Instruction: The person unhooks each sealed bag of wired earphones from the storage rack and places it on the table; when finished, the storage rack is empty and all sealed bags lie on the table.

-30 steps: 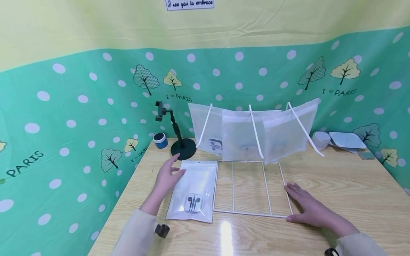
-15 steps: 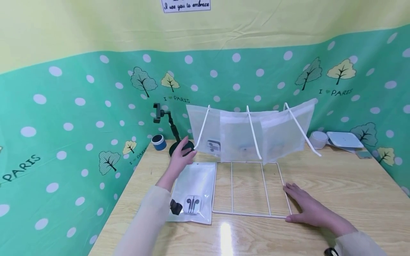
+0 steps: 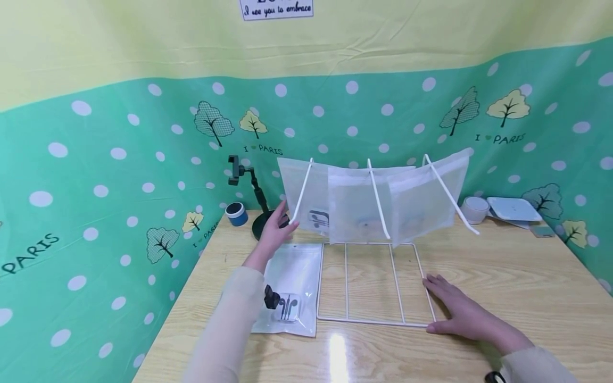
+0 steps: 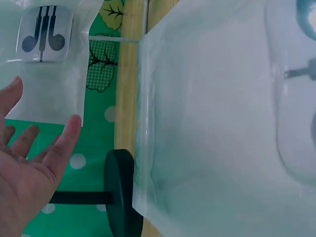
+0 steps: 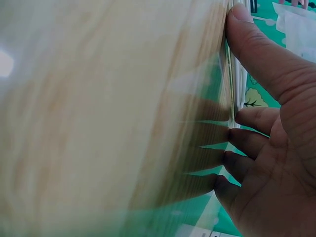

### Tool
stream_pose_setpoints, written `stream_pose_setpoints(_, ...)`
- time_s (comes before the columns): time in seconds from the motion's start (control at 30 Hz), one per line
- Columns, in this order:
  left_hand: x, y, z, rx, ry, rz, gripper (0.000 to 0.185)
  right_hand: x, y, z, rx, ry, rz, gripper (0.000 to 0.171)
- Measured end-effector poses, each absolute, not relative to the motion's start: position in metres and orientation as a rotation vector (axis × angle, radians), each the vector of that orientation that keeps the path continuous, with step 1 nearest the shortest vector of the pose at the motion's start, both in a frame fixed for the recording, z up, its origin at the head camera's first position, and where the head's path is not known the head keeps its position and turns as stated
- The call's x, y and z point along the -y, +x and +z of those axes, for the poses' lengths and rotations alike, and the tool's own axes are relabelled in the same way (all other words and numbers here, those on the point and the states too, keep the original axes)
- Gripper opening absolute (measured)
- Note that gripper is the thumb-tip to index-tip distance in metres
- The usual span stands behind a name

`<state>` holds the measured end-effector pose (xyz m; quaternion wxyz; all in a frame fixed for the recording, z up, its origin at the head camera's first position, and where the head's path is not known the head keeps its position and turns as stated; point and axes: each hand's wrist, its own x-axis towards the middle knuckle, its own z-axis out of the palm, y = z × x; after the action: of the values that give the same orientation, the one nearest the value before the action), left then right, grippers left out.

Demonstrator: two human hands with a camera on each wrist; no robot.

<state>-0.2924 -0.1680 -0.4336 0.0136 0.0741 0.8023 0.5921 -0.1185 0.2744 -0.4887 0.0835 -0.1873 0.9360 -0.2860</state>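
My left hand [image 3: 275,234] reaches over the table, fingers spread and holding nothing, beside the left end of a white wire rack. From the rack's left prong [image 3: 303,189] hangs a translucent zip bag [image 3: 297,183] with boxed earphones [image 4: 45,34] inside. Two more hanging bags [image 3: 359,202] are to its right. Another zip bag [image 3: 292,271], with earphones in a clear box [image 3: 287,307], lies flat left of the rack's base [image 3: 369,321], partly hidden by my left sleeve. My right hand [image 3: 457,314] rests, fingers extended, at the base's front right corner.
A black phone stand [image 3: 258,194] and a blue-white jar [image 3: 237,214] stand behind my left hand. At the back right are a white cup [image 3: 475,210], a white tray [image 3: 514,208] and a small flat card [image 3: 543,231]. A patterned cloth [image 3: 119,213] lines the table's back and left.
My left hand has moved forward and right, from above the flat bag to beside the leftmost hanging bag. My right hand stays in place. The view has shifted slightly.
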Motion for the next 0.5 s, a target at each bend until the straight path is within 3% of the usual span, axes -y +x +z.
stream_pose_setpoints(0.5, 0.155, -0.296, -0.427, -2.534, 0.202, 1.884, 0.065, -0.273, -0.117, -0.486, -2.788, -0.569, -0.857, 0.104)
